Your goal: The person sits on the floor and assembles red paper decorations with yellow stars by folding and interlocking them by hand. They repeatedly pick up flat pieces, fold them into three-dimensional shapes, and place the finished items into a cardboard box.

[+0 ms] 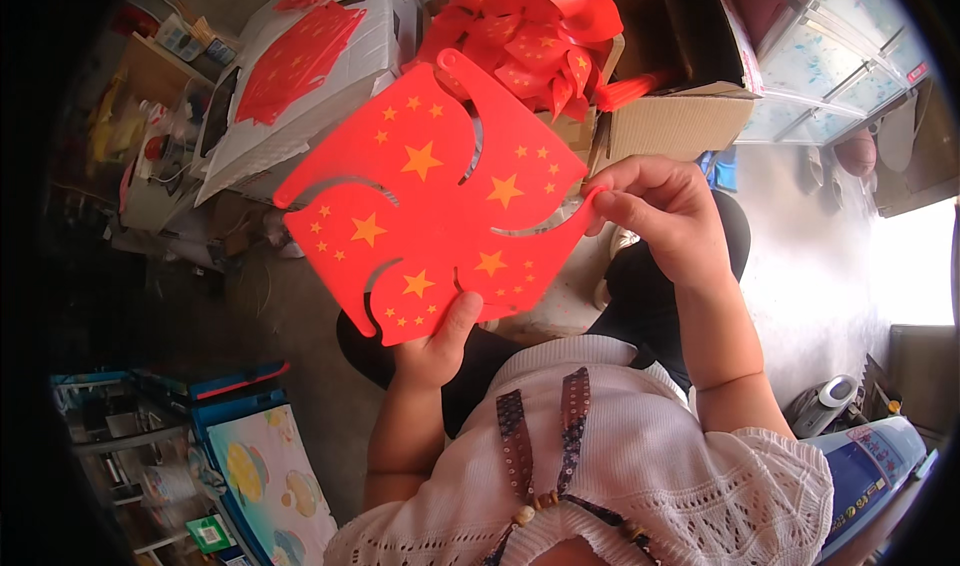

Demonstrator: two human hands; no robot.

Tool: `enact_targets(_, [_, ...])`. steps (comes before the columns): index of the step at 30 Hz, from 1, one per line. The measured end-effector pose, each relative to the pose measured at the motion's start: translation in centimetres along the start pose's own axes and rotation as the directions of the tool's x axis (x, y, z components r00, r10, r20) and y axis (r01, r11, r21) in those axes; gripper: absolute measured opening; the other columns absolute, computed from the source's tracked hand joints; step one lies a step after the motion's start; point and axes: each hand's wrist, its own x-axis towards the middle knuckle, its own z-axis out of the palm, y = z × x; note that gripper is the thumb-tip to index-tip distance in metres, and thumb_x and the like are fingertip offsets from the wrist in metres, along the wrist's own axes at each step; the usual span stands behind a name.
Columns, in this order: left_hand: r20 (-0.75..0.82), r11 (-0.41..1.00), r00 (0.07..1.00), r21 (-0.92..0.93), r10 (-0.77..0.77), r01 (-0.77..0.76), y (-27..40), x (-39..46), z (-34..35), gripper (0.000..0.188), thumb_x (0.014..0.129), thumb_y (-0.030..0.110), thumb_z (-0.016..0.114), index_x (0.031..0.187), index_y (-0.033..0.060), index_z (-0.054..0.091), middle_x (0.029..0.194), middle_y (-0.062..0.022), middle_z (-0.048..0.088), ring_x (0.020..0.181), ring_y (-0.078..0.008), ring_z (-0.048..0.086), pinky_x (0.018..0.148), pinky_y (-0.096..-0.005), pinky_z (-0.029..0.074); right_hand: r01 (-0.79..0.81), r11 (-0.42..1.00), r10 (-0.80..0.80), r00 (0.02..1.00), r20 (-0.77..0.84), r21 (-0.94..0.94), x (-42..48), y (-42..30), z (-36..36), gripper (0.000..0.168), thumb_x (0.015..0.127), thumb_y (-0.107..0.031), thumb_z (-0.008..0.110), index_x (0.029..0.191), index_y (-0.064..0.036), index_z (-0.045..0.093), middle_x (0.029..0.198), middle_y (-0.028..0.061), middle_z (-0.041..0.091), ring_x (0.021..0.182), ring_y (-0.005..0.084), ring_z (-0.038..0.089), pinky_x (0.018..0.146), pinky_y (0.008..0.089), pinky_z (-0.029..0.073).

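Note:
A flat red plastic pinwheel sheet with yellow stars and curved slits is held up above my lap. My left hand grips its lower edge, the thumb on the face and the fingers hidden behind. Between the thumb and fingers of my right hand is the rounded tip of one of the sheet's arms, at the right. Behind the sheet lies a heap of curled red starred pinwheels. More flat red sheets rest on a white-covered box at the upper left.
An open cardboard box stands beyond my right hand, with thin red sticks at its edge. A cluttered shelf is at the lower left. A silver flask-like object and a blue container are at the lower right.

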Motion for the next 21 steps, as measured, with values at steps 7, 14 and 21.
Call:
enact_targets(7, [0.052, 0.992, 0.995, 0.091, 0.087, -0.091, -0.8, -0.6, -0.5, 0.036, 0.096, 0.006, 0.061, 0.129, -0.0054, 0.052, 0.126, -0.0104, 0.058, 0.113, -0.0209, 0.057, 0.099, -0.0350, 0.044, 0.007, 0.999, -0.012, 0.994, -0.107, -0.044, -0.2, 0.4, 0.9, 0.008, 0.090, -0.003, 0.065, 0.093, 0.005, 0.067, 0.084, 0.0047, 0.070, 0.079, 0.0085, 0.066, 0.074, 0.0230, 0.052])
enact_targets(14, [-0.033, 0.955, 0.994, 0.284, 0.102, -0.089, -0.1, -0.4, 0.9, 0.018, 0.096, 0.009, 0.062, 0.109, -0.0033, 0.065, 0.108, -0.0112, 0.067, 0.096, -0.0214, 0.064, 0.083, -0.0324, 0.050, 0.127, 0.964, -0.190, 0.944, -0.270, -0.234, -0.1, 2.3, 2.0, 0.008, 0.086, 0.000, 0.064, 0.091, 0.005, 0.065, 0.083, 0.0031, 0.070, 0.079, 0.0091, 0.066, 0.075, 0.0235, 0.052])
enact_targets(21, [-0.162, 0.978, 0.978, 0.181, 0.134, -0.104, -2.1, -1.4, -0.8, 0.024, 0.096, 0.004, 0.060, 0.118, -0.0043, 0.060, 0.117, -0.0113, 0.064, 0.106, -0.0218, 0.061, 0.094, -0.0329, 0.048, 0.116, 0.945, -0.212, 0.929, -0.304, -0.306, -0.1, 1.6, 1.1, 0.012, 0.088, -0.001, 0.061, 0.096, 0.005, 0.067, 0.083, 0.0044, 0.071, 0.080, 0.0123, 0.069, 0.076, 0.0238, 0.053])
